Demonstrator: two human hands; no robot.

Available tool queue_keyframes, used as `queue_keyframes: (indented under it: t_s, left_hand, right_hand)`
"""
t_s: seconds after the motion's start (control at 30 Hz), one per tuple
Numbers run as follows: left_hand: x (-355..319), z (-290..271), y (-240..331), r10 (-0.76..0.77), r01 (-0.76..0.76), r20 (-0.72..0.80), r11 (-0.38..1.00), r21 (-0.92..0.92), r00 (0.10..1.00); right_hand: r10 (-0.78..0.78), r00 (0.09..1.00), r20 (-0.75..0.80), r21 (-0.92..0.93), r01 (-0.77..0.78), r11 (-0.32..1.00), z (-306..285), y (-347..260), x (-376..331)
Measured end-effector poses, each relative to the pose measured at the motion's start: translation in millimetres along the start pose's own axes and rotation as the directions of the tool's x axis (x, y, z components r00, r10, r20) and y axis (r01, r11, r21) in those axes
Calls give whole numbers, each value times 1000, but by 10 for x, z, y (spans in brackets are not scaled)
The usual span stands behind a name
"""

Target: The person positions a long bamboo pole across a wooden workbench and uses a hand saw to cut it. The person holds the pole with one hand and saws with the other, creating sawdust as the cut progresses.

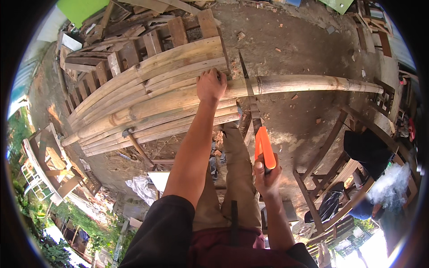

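A long bamboo pole (304,84) runs across the view, lying over a bench of slats and several other bamboo lengths (178,58). My left hand (211,85) is closed on it, knuckles up, left of the saw. My right hand (267,175) grips the orange handle (265,147) of a handsaw, fingers wrapped round it. Its long tapered blade (250,91) crosses the pole just right of my left hand, tip pointing away from me. Whether the teeth have cut into the bamboo cannot be made out. My leg (239,161) is close beneath the bamboo ends.
A hammer-like tool with a wooden handle (139,147) leans against the near bamboo lengths. Scrap boards (134,33) are heaped at the far left. Wooden frames (324,147) stand at the right, with dark cloth (368,152) and white smoke (389,187) there. Chips litter the dirt floor (290,49).
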State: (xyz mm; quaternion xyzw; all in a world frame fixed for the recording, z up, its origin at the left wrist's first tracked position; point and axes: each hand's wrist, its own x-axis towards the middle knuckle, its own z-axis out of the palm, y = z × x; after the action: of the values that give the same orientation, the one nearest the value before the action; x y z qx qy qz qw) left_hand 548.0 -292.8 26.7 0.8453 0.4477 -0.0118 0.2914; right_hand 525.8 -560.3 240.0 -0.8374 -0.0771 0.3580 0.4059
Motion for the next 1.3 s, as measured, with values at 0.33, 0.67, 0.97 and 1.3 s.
queue_keyframes:
  t_s: [0.33,0.67,0.97,1.3]
  left_hand:
    - [-325,-188,-300,-132,161,-137,959,231,982]
    - [-398,-149,-482,123,-141,106,973,184,987]
    - [-375,-221,-424,231,-262,140,927,270,963]
    - [-343,-153,-467,151,-202,175,924,325,973]
  right_hand:
    - [85,996,14,12,-85,996,-125,-398,-54]
    - [104,994,-27,-31,-105,994,-102,-550,-81]
    - [220,975,-40,-224,-223,949,-7,-1071,130]
    - [43,984,-174,-188,-76,979,-122,-1110,14]
